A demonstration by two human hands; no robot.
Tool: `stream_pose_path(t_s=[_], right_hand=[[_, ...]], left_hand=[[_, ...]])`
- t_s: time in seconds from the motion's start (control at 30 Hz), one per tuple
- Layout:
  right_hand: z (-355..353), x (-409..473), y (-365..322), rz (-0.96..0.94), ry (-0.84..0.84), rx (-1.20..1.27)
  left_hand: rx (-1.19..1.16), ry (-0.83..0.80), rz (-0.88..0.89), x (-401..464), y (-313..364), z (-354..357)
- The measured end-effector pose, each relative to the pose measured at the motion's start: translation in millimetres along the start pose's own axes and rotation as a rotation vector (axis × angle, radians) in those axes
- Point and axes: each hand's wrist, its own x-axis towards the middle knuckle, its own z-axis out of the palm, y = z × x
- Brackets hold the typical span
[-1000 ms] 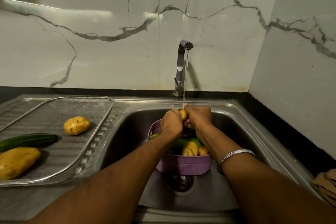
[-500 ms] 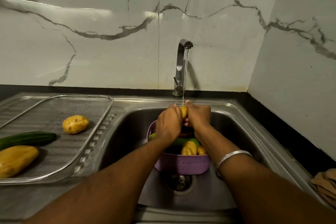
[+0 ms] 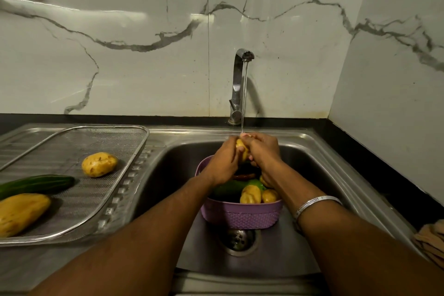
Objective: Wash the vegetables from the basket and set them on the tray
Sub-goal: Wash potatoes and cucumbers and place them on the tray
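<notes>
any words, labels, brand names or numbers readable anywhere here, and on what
None can be read. The tap, purple basket, mesh tray, bracelet and the wall tiles show no print; the tiles' dark lines are marble veining, not writing.

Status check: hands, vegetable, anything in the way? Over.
Left hand and right hand both closed on one small yellow potato, under the tap's stream. Purple plastic basket below, still holding vegetables. Steel mesh tray has free space. Nothing blocking.
</notes>
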Motion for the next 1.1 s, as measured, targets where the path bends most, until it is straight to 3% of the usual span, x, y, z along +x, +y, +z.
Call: stream_pose_path(t_s=[0.2, 0.43, 0.7, 0.93, 1.1], right_hand=[[1, -4, -3, 0.036, -0.17, 0.073], [-5, -7, -10, 0.106, -0.018, 0.173], [-4, -1, -10, 0.116, -0.152, 0.11], [-4, 7, 4, -0.012, 0.059, -0.036], [-2, 7, 2, -0.02, -0.083, -0.071]], left_hand=[[-0.273, 0.029, -0.218, -2, -10, -1], [-0.224, 0.017, -0.147, -1, -7, -3], [-0.273, 0.084, -0.217, -1, -23, -8], [-0.298, 0.043, -0.216, 1, -11, -1], [-0.383, 0.097, -0.297, 0, -14, -4]])
